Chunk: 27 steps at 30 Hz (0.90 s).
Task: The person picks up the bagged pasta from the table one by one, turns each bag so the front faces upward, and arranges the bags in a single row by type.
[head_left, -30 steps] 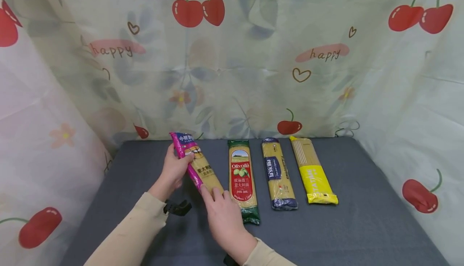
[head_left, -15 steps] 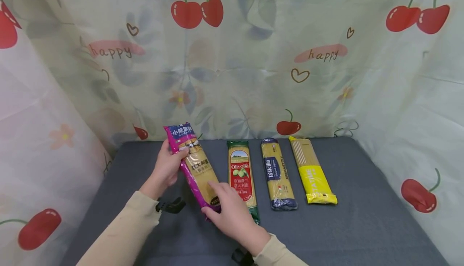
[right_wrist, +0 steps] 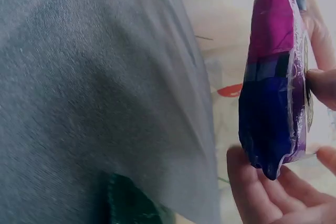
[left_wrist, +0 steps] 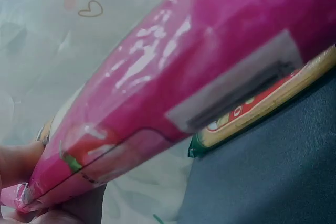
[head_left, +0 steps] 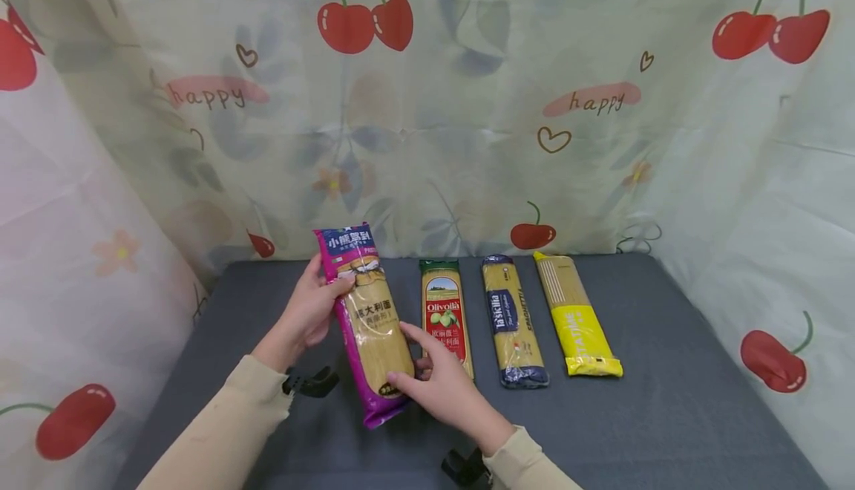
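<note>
A pink-edged spaghetti packet point(head_left: 370, 319), its noodles showing through a clear front, is held tilted above the table by both hands. My left hand point(head_left: 310, 308) grips its upper left edge, thumb over the front. At the lower right edge my right hand point(head_left: 444, 382) holds it, the thumb on the front near the bottom end. The left wrist view shows the packet's glossy pink side point(left_wrist: 173, 61) with a white label, and the left thumb point(left_wrist: 21, 163) at one end. In the right wrist view, fingers point(right_wrist: 257, 195) wrap beneath the packet's dark blue end point(right_wrist: 268, 119).
To the right lie a red-labelled Olivoilà spaghetti packet point(head_left: 444, 312), partly behind the right hand, a blue-labelled spaghetti packet point(head_left: 513, 323) and a yellow packet point(head_left: 581, 319). They rest on a grey cloth-covered table point(head_left: 681, 416). A cherry-print curtain point(head_left: 427, 163) encloses the back and sides.
The pink packet has been raised and turned more face-on, coming nearer. My right hand has moved right and from the packet's lower front to its lower right edge. The other packets stayed put.
</note>
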Motion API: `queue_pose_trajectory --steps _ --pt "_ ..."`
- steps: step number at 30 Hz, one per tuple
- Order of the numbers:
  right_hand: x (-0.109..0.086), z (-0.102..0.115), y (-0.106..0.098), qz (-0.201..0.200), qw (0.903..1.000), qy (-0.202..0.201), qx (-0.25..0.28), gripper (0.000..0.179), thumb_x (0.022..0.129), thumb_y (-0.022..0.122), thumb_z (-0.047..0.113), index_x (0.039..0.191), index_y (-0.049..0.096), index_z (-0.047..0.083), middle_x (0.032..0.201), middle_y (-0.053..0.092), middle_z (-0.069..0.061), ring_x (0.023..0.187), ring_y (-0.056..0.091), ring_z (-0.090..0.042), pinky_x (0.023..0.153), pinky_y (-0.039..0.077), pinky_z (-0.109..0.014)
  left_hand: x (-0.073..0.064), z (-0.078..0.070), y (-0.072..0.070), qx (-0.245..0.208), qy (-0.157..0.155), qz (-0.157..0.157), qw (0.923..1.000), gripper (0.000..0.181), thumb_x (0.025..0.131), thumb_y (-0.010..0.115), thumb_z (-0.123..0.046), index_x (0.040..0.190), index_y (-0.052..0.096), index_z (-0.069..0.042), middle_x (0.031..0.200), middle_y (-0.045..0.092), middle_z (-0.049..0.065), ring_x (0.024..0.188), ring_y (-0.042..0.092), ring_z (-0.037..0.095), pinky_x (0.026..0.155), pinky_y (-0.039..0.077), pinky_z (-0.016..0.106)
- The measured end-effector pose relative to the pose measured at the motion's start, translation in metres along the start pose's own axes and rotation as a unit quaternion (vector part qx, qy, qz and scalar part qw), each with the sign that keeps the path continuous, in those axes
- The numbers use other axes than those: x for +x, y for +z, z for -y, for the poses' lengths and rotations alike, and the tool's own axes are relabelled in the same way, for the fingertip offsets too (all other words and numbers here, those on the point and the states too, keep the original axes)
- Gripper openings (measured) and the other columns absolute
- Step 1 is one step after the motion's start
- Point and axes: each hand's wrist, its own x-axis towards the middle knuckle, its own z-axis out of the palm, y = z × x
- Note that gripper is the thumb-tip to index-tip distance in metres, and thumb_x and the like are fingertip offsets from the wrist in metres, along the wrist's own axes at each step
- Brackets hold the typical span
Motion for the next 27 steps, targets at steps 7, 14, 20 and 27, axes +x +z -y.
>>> queue_pose_trajectory --steps 7,14,20,27 --pt "-0.002 -0.01 0.007 0.01 0.9978 0.022 0.061 0.069 0.087 0.074 0.032 0.145 0.038 0.038 0.113 0.054 -0.008 0.085 0.066 -0.02 0.072 0.053 -0.035 0.001 0.008 0.006 0.01 0.003 -0.027 0.9996 0.069 0.098 0.056 -0.011 0.153 0.019 -0.03 0.133 0.049 0.019 0.11 0.058 0.036 0.084 0.053 0.046" --pt "-0.003 -0.011 0.018 -0.013 0.9971 0.029 0.068 0.071 0.088 0.074 0.027 0.147 0.035 0.025 0.112 0.054 -0.01 0.08 0.063 -0.022 0.067 0.051 -0.033 0.002 0.017 0.013 0.085 0.02 -0.058 0.9945 0.069 0.097 0.06 -0.017 0.153 0.021 -0.029 0.136 0.047 0.017 0.11 0.057 0.035 0.081 0.053 0.044" --pt "-0.003 -0.019 0.025 -0.041 0.9976 0.038 0.041 0.072 0.085 0.076 0.031 0.146 0.036 0.028 0.112 0.055 -0.007 0.075 0.062 -0.02 0.061 0.051 -0.033 0.002 0.019 0.013 0.156 0.035 -0.063 0.9852 0.071 0.096 0.062 -0.019 0.154 0.021 -0.024 0.13 0.051 0.018 0.108 0.059 0.034 0.078 0.055 0.045" --pt "0.001 -0.015 0.029 -0.067 0.9968 0.043 -0.006 0.073 0.084 0.076 0.034 0.146 0.038 0.027 0.112 0.055 -0.005 0.075 0.058 -0.019 0.059 0.051 -0.032 0.001 0.023 0.013 0.22 0.071 -0.05 0.9717 0.083 0.093 0.067 -0.021 0.154 0.013 -0.03 0.13 0.048 0.018 0.109 0.057 0.033 0.079 0.054 0.046"
